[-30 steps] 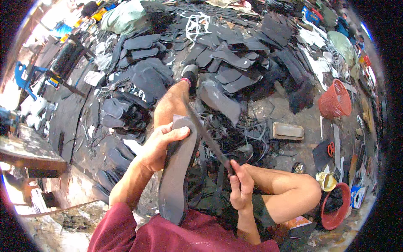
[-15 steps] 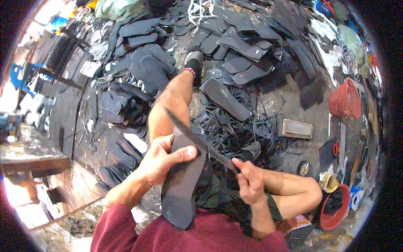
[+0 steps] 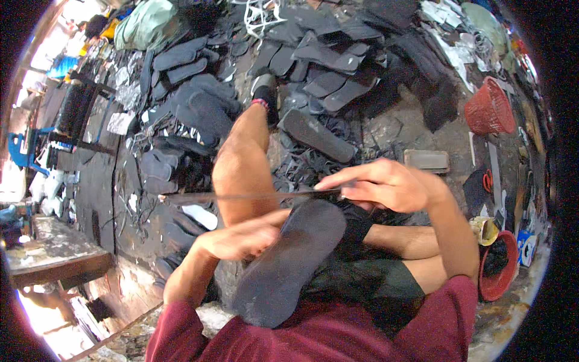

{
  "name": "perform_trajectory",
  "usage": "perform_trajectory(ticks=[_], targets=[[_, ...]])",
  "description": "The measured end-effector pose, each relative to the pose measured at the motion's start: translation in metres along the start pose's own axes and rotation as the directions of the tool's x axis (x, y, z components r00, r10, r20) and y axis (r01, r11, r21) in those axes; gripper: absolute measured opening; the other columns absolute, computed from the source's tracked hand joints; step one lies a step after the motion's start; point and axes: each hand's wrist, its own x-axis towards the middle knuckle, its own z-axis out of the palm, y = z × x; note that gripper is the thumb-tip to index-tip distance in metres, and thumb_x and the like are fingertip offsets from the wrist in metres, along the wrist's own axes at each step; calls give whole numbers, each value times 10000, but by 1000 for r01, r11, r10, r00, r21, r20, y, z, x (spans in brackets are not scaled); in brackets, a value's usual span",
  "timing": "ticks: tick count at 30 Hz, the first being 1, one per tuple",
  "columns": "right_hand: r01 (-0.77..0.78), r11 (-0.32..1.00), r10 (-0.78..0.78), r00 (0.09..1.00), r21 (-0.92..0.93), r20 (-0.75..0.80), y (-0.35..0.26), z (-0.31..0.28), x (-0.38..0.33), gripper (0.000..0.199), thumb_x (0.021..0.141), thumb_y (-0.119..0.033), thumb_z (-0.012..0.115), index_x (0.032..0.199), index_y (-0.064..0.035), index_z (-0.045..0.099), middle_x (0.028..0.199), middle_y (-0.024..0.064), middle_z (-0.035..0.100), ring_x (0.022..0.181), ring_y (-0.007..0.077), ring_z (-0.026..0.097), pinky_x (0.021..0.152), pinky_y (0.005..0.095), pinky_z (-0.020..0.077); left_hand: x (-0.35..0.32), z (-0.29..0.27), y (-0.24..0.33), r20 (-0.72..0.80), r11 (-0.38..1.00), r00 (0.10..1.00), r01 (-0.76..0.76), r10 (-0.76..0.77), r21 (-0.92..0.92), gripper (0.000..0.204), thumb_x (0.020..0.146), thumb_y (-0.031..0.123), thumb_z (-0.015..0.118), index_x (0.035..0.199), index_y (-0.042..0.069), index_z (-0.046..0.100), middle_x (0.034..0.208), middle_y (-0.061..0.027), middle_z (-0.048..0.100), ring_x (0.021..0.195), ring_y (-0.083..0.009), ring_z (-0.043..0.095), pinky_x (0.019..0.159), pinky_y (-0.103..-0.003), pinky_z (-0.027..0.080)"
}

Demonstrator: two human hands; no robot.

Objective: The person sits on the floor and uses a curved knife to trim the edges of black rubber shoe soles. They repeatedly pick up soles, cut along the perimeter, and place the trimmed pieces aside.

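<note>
Against left grip (image 3: 246, 238), dark sole (image 3: 294, 262), leftward from right grip (image 3: 389, 186), thin blade (image 3: 241, 196)

Held sole (image 3: 292, 265), dark grey; blade (image 3: 241, 196), dark; shirt (image 3: 319, 341), maroon; basket (image 3: 490, 108), red, mesh-patterned; basin (image 3: 509, 277), red; sack (image 3: 145, 25), pale green.

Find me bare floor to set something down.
The barest patch of floor lies this side of the dark heap, between the long sole and the tan block; a narrower gap reaches toward the red basket. Around the foot, soles and straps crowd everything.
</note>
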Motion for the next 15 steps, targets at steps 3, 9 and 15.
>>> perform_trajectory(ticks=[3, 9, 15], targets=[[17, 951, 134, 879, 309, -458, -6, 40, -53, 406, 1035, -186, 512, 1430, -93, 528, 742, 2, 553, 654, 63, 479, 588, 232, 425, 6, 22, 3, -315, 495, 929, -184, -196, -849, 858, 908, 484, 664, 1564, 124, 244, 1132, -176, 681, 964, -305, 696, 913, -391, 545], [458, 842, -19, 554, 285, -833, 17, 122, -47, 507, 1053, -214, 455, 1525, -48, 370, 828, 18, 577, 683, 55, 469, 639, 208, 427, 103, 97, 71, -831, 536, 505, -780, 235, -323, 529, 886, 150, 742, 1333, 52, 476, 1192, -88, 618, 1097, -237, 631, 960, -392, 532], [241, 960, 14, 466, 142, -885, 69, 170, -65, 504, 1057, -265, 423, 1490, -7, 403, 865, 75, 610, 682, 107, 515, 598, 238, 429, 114, 93, 69, -862, 525, 481, -781, 160, -338, 444, 878, 70, 738, 1258, 33, 512, 1148, -73, 640, 1030, -202, 665, 921, -352, 565]])
